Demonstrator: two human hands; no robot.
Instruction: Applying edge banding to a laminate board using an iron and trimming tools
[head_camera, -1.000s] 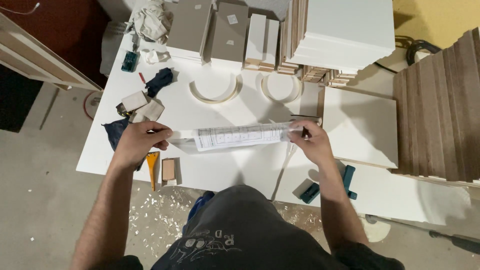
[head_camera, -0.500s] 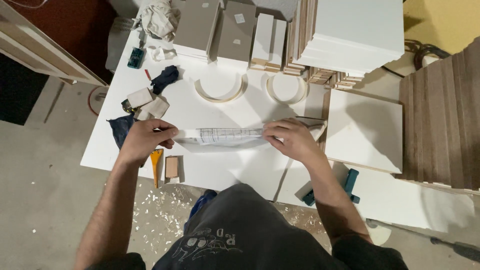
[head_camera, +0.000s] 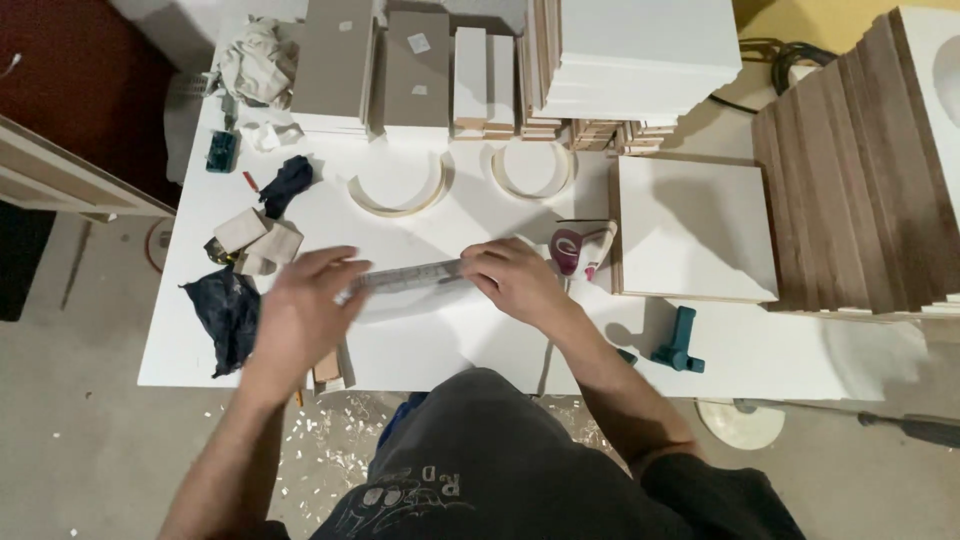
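Head view, looking straight down at a white worktable (head_camera: 480, 340). Both hands on one thing: a long, narrow pale strip (head_camera: 405, 277) with faint printing, lying flat across the table just in front of the person.

Left hand (head_camera: 300, 315): fingers bent over the strip's left end, palm down, covering that end. Blurred; whether the fingers pinch the strip or only press on it cannot be told.

Right hand (head_camera: 515, 280): curled over the strip's right end, fingertips on its top edge, knuckles raised. It grips or pins that end; the thumb is hidden. The visible stretch of strip runs between the two hands, tilted slightly up toward the right.

Around the hands:
- Small iron (head_camera: 582, 247), white with a dark red part, just beside the right hand, on the table.
- Two curved white half-ring pieces (head_camera: 397, 195) and (head_camera: 532, 172) beyond the strip, well apart from it.
- Dark blue cloth (head_camera: 228, 315) near the left hand, at the table's left edge.
- Small wooden blocks (head_camera: 258, 240) up-left of the left hand.
- Teal clamp-like tool (head_camera: 680, 342) to the right, near the front edge.
- White square panel (head_camera: 695, 230) right of the iron.
- Stacks of white boards (head_camera: 640, 50) along the far edge.
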